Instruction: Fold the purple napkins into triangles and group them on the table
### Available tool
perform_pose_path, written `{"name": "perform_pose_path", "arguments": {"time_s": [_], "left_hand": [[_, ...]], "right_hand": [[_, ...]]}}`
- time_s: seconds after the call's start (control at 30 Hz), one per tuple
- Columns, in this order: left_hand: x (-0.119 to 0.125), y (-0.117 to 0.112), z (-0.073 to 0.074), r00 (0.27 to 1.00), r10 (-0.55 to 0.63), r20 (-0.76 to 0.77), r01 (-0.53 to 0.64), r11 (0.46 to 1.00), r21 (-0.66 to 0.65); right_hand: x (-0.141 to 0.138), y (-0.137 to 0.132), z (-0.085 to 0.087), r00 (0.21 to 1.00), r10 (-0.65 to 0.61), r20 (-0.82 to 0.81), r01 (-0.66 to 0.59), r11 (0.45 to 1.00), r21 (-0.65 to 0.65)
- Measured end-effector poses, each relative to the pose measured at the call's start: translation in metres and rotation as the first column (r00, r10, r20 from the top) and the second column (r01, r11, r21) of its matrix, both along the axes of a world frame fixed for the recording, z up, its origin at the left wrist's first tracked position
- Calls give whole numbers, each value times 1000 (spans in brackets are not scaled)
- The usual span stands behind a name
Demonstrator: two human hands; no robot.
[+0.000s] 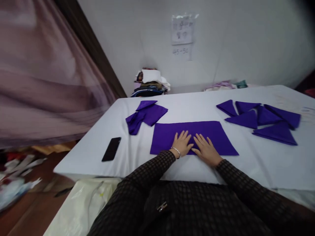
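A purple cloth (162,139), folded into a wide rectangle, lies flat on the white-covered table (137,155) in front of me. My left hand (181,143) rests palm down on its middle, fingers spread; a silver bracelet circles that wrist. Close beside it, my right hand (206,150) also presses flat on the cloth with the fingers apart. The two thumbs nearly meet. Neither hand grips anything. What lies under the palms is hidden.
Crumpled purple cloths (154,114) lie at the back left. Several purple cloths folded into triangles (246,119) are spread out on the right. A black phone (111,149) is near the left edge. Stacked clothes (150,83) sit behind the table, and a pinkish curtain (44,82) hangs at left.
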State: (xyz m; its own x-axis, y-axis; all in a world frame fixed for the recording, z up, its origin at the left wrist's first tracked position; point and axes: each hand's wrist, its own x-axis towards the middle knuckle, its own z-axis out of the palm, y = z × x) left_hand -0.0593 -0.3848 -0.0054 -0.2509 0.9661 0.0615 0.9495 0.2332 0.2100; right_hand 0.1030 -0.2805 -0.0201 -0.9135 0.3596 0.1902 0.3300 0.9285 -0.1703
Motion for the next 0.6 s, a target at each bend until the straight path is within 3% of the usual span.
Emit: {"name": "perform_pose_path", "arguments": {"time_s": [0.1, 0.23, 0.37, 0.47, 0.53, 0.6], "left_hand": [[8, -15, -9, 997, 81, 4, -81, 996, -28], [-21, -58, -16, 955, 295, 18, -293, 954, -68], [-62, -113, -17, 859, 511, -15, -510, 854, -101], [-80, -145, -15, 778, 624, -77, -628, 767, -128], [-81, -154, -11, 744, 658, -121, -668, 735, -112], [-75, -152, -5, 740, 655, -155, -669, 741, -59]], "right_hand": [[-5, -2, -15, 999, -29, 44, 29, 1000, 7], [5, 5, -25, 995, -58, 75, 56, 998, 35], [7, 5, -25, 993, -71, 92, 66, 996, 58], [5, 5, -25, 991, -72, 109, 65, 996, 64], [4, 4, -25, 989, -78, 122, 71, 996, 63], [4, 3, -25, 987, -87, 135, 80, 995, 59]]}}
